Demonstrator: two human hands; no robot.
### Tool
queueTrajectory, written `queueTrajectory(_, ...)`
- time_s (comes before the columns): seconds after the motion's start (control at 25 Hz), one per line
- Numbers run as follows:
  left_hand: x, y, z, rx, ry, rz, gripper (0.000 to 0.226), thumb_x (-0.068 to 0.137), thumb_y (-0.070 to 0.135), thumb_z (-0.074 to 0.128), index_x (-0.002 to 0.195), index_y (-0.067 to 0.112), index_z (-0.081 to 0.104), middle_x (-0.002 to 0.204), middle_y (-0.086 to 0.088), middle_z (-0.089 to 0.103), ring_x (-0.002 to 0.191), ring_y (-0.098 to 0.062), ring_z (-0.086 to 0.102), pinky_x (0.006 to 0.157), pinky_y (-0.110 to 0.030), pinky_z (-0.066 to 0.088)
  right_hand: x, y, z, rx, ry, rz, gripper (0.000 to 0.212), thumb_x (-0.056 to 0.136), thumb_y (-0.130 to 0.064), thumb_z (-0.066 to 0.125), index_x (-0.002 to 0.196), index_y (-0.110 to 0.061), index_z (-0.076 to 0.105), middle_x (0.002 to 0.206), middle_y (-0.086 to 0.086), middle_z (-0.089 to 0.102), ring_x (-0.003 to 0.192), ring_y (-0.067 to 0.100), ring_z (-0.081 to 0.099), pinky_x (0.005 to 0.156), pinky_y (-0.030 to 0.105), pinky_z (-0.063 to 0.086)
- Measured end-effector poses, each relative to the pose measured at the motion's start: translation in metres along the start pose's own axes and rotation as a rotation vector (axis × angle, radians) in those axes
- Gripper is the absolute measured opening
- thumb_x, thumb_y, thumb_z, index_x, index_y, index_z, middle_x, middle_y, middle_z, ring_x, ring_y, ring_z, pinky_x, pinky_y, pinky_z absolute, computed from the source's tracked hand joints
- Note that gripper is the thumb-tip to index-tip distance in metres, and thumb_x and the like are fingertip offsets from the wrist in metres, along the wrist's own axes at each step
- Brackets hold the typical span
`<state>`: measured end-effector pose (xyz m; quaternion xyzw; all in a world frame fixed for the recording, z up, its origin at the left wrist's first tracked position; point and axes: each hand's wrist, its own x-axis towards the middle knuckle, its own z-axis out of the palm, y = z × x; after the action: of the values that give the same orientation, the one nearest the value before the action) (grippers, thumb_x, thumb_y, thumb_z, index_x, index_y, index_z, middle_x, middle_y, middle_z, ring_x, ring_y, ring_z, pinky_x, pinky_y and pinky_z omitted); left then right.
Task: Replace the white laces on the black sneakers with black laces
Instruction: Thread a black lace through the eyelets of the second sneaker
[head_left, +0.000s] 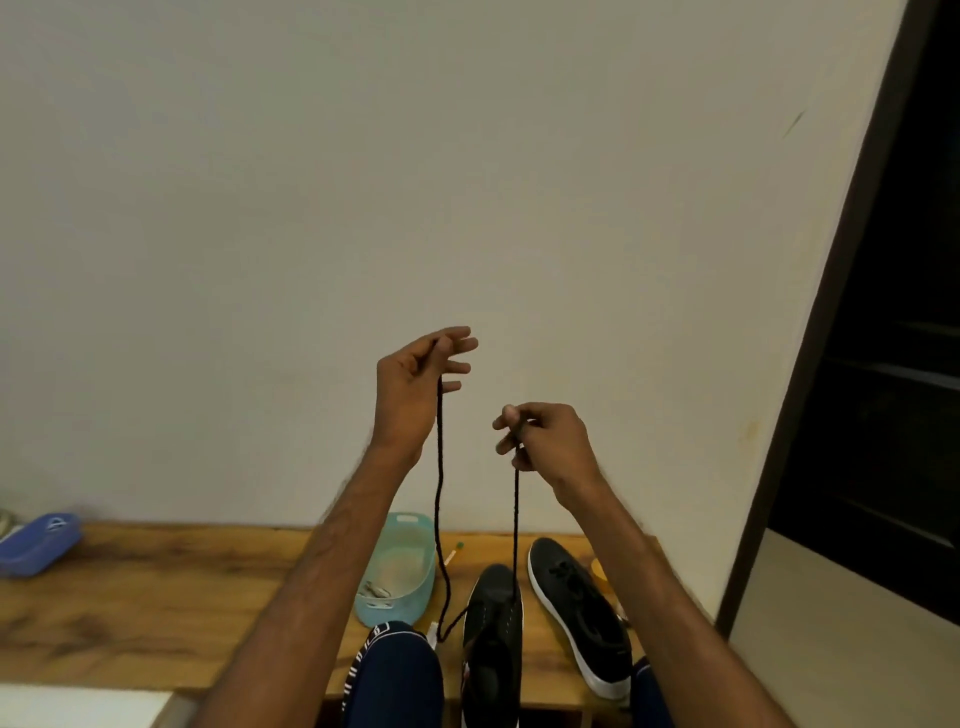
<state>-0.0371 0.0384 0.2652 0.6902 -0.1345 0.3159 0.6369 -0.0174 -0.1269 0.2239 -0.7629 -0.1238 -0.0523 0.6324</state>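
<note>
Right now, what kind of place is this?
Probably a room in a home: a wooden table stands against a plain wall, with a teal plastic basket on it.

We saw a blk lace (440, 467), blk sneakers (576, 597) w/ white soles, teal basket (415, 525), blue tray (36, 545), brown wood-grain table (156, 597), navy trousers (405, 675) w/ white-marked stripe.

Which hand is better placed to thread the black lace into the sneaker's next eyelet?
Probably the right hand: it pinches the black cord lace lower, nearer the black knit sneaker than the left hand.
</note>
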Motion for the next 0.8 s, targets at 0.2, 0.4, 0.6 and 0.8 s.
queueTrajectory(0.2,0.020,0.042,-0.001,0.017,-0.058,0.085,0.027,0.104,0.032,0.049,0.118,0.022,0.070,0.102,0.001,0.076,0.079,-0.015,0.068,0.072,-0.029,0.058,0.008,-0.026,-0.003,-0.522,0.087,-0.159,0.044,0.103,-0.051,0.042,0.090,-0.025,0.076,0.060,-0.009,0.057,0.054,0.011,0.054,0.055,0.028,0.043)
queueTrajectory(0.4,-0.001,-0.010,-0.007,0.154,-0.080,-0.024,0.024,0.103,0.027,0.051,0.113,0.020,0.072,0.090,-0.001,0.075,0.068,-0.014,0.063,0.062,-0.031,0.054,0.016,0.008,-0.005,-0.191,-0.036,-0.048,0.042,0.108,-0.033,0.040,0.100,-0.008,0.073,0.084,0.004,0.069,0.075,0.020,0.065,0.076,0.035,0.051)
queueTrajectory(0.6,-0.077,-0.127,0.000,0.375,-0.101,-0.320,0.040,0.106,0.031,0.043,0.077,0.016,0.067,0.061,0.000,0.064,0.050,-0.007,0.052,0.055,-0.024,0.042,0.009,0.118,0.001,-0.096,-0.064,0.246,0.021,0.103,-0.016,0.050,0.098,-0.010,0.069,0.069,0.002,0.062,0.055,0.010,0.053,0.048,0.019,0.041)
queueTrajectory(0.8,-0.158,-0.243,0.008,0.655,-0.261,-0.728,0.046,0.105,0.041,0.037,0.068,0.017,0.049,0.067,0.000,0.053,0.065,-0.016,0.051,0.072,-0.040,0.047,-0.016,0.262,0.009,-0.300,-0.099,0.624,0.028,0.100,-0.018,0.055,0.126,-0.006,0.052,0.099,0.013,0.068,0.078,0.023,0.063,0.065,0.032,0.049)
